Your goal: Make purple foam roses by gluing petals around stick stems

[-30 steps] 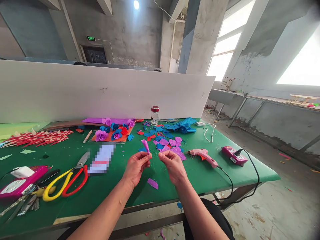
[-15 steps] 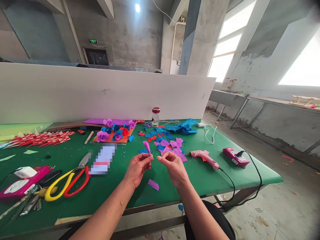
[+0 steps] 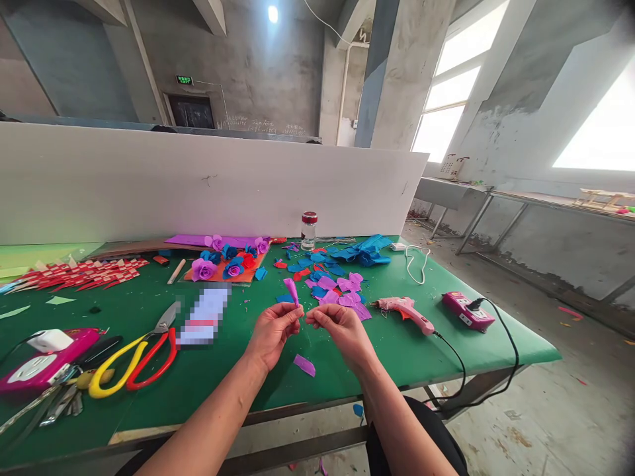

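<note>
My left hand [image 3: 272, 332] pinches a small rolled purple petal [image 3: 292, 290] that sticks up above its fingers. My right hand [image 3: 343, 330] is closed in a pinch, its fingertips almost touching those of the left; what it holds, if anything, is too small to make out. Both hands hover over the green table [image 3: 407, 350] near its front edge. One loose purple petal [image 3: 303, 365] lies on the table under my wrists. A pile of cut purple, blue and red petals [image 3: 333, 281] lies just beyond my hands.
A pink glue gun [image 3: 404, 311] lies right of my hands, its cord running to a pink power strip [image 3: 469, 311]. Yellow and red scissors [image 3: 133, 354] lie to the left. Finished paper roses [image 3: 223, 259] and a small jar [image 3: 308, 230] stand farther back, before a white board [image 3: 198, 178].
My right hand has moved left, closing the gap until its fingertips nearly meet the left hand's. The left hand holds the rolled petal in place.
</note>
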{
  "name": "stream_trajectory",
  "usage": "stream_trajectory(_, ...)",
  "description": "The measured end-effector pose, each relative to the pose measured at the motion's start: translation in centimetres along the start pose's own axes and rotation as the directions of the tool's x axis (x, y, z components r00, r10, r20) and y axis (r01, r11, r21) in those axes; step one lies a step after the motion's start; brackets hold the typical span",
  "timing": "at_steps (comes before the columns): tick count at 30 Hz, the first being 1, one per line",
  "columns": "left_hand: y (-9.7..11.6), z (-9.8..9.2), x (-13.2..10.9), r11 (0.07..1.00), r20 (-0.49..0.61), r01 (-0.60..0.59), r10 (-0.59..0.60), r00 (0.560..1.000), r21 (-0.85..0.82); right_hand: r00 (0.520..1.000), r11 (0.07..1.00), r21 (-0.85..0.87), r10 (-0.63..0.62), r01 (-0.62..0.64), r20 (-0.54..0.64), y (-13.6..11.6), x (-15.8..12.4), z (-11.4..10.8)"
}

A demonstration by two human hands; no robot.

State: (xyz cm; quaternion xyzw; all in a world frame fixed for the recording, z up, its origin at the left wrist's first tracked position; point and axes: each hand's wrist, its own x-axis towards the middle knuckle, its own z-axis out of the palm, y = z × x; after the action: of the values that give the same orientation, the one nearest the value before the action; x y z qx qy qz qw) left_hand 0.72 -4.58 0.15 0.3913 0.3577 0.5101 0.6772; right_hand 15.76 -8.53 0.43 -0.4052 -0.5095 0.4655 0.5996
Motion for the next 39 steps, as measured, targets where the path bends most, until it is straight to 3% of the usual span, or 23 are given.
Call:
stream_trajectory(5,0.4,-0.3,0.3,0.999,0.009,-0.029,0.029,1.000,-0.016,0.981,0.998,-0.046,0.048,-0.041,0.186,-1.4,-1.9,1.4)
stream_trajectory(7,0.7,-0.4,0.3,0.999,0.003,-0.035,0.035,0.999,-0.015,0.928,0.989,-0.136,0.003,0.052,0.373,-1.9,-3.0,2.5)
stream_trajectory(8,0.8,-0.5,0.2,0.999,-0.002,-0.036,0.036,0.999,-0.008,0.878,0.976,-0.179,-0.024,0.124,0.477,-2.0,-3.6,3.0)
stream_trajectory(10,1.0,-0.5,0.1,0.999,-0.005,-0.042,0.042,0.999,0.007,0.812,0.951,-0.253,0.001,0.180,0.584,-2.1,-4.4,3.9)
stream_trajectory(11,1.0,-0.5,0.1,0.999,0.000,-0.047,0.047,0.999,0.010,0.815,0.944,-0.288,0.036,0.162,0.578,-2.1,-4.6,4.2)
stream_trajectory(13,0.9,-0.5,0.0,0.999,0.005,-0.051,0.051,0.999,0.000,0.865,0.940,-0.320,0.062,0.116,0.498,-1.9,-4.5,4.2)
stream_trajectory(16,0.7,-0.4,0.1,0.999,0.009,-0.038,0.038,0.999,-0.022,0.934,0.953,-0.281,-0.005,0.112,0.357,-1.5,-3.0,2.8)
stream_trajectory(19,0.5,-0.2,0.0,1.000,0.022,-0.009,0.010,1.000,-0.022,0.993,0.965,-0.259,-0.002,0.034,0.121,-0.6,-1.1,0.7)
stream_trajectory(22,0.5,0.1,-0.3,1.000,0.033,0.019,-0.019,0.999,-0.008,0.992,0.951,-0.293,-0.117,0.099,-0.047,0.6,0.3,-0.7)
stream_trajectory(25,0.4,0.5,-0.7,0.999,0.049,0.036,-0.036,0.998,0.005,0.980,0.965,-0.258,-0.094,0.047,-0.174,1.5,0.8,-1.0)
stream_trajectory(33,-0.4,1.0,-1.1,0.997,0.103,0.037,-0.044,0.994,0.064,0.997,0.997,-0.052,-0.063,0.061,-0.047,1.3,0.8,0.0)
stream_trajectory(39,-0.3,1.3,-1.5,0.992,0.105,-0.020,0.007,0.994,0.126,0.997,0.998,-0.015,-0.060,0.059,-0.057,1.0,0.7,0.1)
